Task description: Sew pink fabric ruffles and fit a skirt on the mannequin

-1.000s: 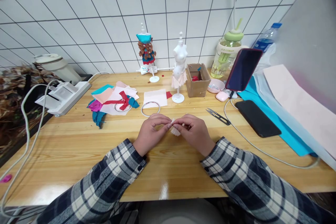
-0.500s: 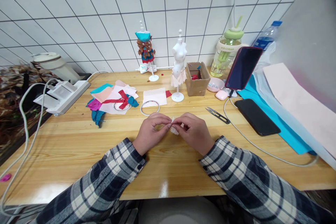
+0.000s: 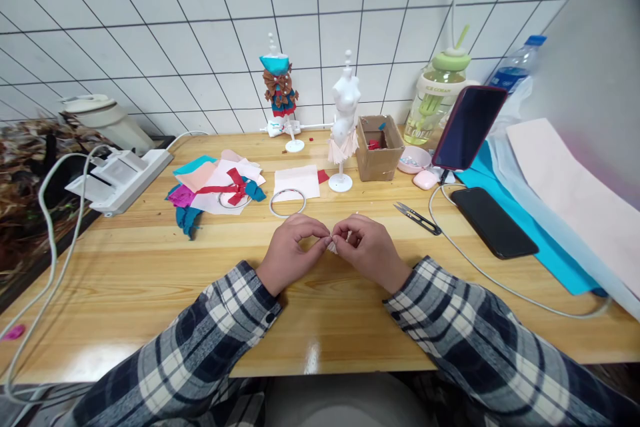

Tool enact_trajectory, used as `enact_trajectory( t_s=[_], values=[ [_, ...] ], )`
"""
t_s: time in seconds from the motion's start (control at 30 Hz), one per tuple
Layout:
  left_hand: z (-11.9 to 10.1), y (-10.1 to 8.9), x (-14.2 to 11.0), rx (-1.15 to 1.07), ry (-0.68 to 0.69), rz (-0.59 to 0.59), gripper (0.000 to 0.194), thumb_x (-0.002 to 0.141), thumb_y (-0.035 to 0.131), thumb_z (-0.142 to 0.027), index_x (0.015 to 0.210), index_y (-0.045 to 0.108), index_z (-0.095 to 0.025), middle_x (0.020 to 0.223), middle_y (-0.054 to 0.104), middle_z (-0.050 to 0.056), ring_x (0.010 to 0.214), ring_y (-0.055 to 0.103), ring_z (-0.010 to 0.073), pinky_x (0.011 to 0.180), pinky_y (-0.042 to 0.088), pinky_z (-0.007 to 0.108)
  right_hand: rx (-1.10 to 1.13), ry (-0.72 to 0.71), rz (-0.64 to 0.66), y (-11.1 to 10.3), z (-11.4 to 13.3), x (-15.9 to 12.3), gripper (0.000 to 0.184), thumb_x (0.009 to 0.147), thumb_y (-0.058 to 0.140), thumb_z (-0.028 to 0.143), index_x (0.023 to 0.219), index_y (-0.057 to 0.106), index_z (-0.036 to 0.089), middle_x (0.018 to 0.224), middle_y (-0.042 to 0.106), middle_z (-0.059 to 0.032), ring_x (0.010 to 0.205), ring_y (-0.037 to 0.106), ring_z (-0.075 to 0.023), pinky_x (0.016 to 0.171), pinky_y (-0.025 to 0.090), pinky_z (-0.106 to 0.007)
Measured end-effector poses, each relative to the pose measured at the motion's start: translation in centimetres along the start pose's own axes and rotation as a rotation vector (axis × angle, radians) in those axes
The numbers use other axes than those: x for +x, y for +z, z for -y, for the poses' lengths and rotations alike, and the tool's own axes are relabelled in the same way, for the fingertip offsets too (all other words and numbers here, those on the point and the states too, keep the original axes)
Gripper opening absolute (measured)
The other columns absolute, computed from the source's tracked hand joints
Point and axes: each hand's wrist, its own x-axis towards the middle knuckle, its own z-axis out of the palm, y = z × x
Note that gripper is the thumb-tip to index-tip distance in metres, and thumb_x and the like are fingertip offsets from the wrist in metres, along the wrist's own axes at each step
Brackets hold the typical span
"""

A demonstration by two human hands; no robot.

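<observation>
A small piece of pale pink pleated crepe paper (image 3: pixel 332 247) is pinched between both hands, low over the middle of the table; fingers hide most of it. My left hand (image 3: pixel 294 250) grips its left side with thumb and forefinger. On the other side my right hand (image 3: pixel 369 247) pinches it the same way, fingers curled. Behind the hands stands a white mini mannequin (image 3: pixel 345 103) with a pale pink frill (image 3: pixel 343 147) around its hips. A silver ring (image 3: pixel 288 213) lies just beyond my left hand, and thread snips (image 3: pixel 417 219) lie right of my right hand.
A dressed mannequin (image 3: pixel 279 87), a cardboard box (image 3: pixel 380 159) and a pink dish (image 3: pixel 415 159) stand at the back. Coloured scraps (image 3: pixel 195 180) lie left, near a power strip (image 3: pixel 125 180). To the right are a propped phone (image 3: pixel 470 127), a flat phone (image 3: pixel 493 221), a cable and paper sheets (image 3: pixel 570 173).
The fingertips have shifted slightly on the pleated piece, and less of it shows above them. The whole view has moved a little; the things on the table stay in place.
</observation>
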Motion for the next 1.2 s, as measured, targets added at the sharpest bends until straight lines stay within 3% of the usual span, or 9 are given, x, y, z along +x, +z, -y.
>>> enact_trajectory(
  t_s=[0.53,1.0,1.2],
  values=[
    [0.21,0.13,0.08,0.002,-0.065,-0.014,0.01,0.077,0.062,-0.016,0.073,0.07,-0.02,0.082,0.074,0.003,0.078,0.067,0.0175,0.078,0.052,0.032,-0.091,-0.109,-0.02,-0.17,-0.17,-0.44,0.009,0.084,0.062,0.023,0.087,0.071,0.021,0.077,0.066,-0.0017,0.062,0.056,-0.0123,0.059,0.045,-0.025],
    [0.5,0.26,0.11,-0.008,-0.115,-0.041,0.011,0.076,0.061,-0.016,0.071,0.07,-0.019,0.08,0.075,0.003,0.074,0.068,0.0162,0.075,0.054,0.029,-0.098,-0.1,-0.026,-0.17,-0.19,-0.41,0.013,0.085,0.062,0.027,0.095,0.068,0.021,0.082,0.066,-0.002,0.059,0.056,-0.0112,0.06,0.045,-0.025],
    [0.22,0.28,0.1,-0.007,-0.112,-0.021,0.01,0.075,0.064,-0.017,0.067,0.067,-0.019,0.076,0.073,0.003,0.073,0.067,0.0162,0.072,0.053,0.029,-0.099,-0.101,-0.022,-0.1,0.08,-0.5,0.008,0.084,0.062,0.026,0.088,0.067,0.021,0.079,0.066,-0.0013,0.061,0.055,-0.012,0.059,0.044,-0.025]
  ],
)
